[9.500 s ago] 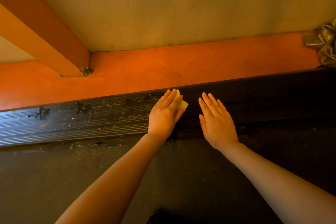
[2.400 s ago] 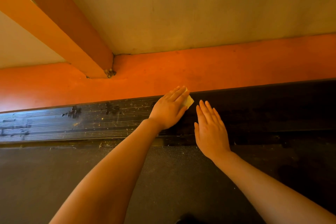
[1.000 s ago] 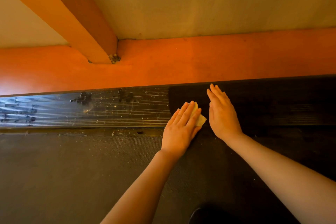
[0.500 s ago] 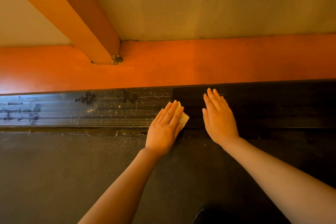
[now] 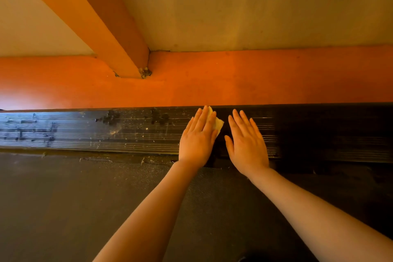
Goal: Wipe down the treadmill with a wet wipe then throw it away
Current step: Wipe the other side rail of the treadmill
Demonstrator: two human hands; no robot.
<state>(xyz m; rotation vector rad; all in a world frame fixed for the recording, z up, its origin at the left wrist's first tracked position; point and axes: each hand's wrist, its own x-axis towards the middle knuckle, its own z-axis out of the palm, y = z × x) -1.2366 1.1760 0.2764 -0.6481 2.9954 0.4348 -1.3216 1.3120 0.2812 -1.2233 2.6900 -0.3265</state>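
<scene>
Head view. Ribbed side rail [image 5: 127, 134] of treadmill, long axis left to right, dusty left of hands (darker to the right). Wet wipe [image 5: 217, 124], pale, folded, pressed flat under straight fingers of left hand [image 5: 197, 140]. Right hand [image 5: 246, 144] flat, released, just beside. Textured dark belt [image 5: 85, 198] below; orange beam [image 5: 255, 74] above.

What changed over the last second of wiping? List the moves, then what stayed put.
The left hand slid the wet wipe from the near edge of the ribbed side rail up to its far edge, beside the orange strip. Nothing was picked up or released. The right hand stayed flat on the rail next to it, and the dusty stretch to the left remains unwiped.
</scene>
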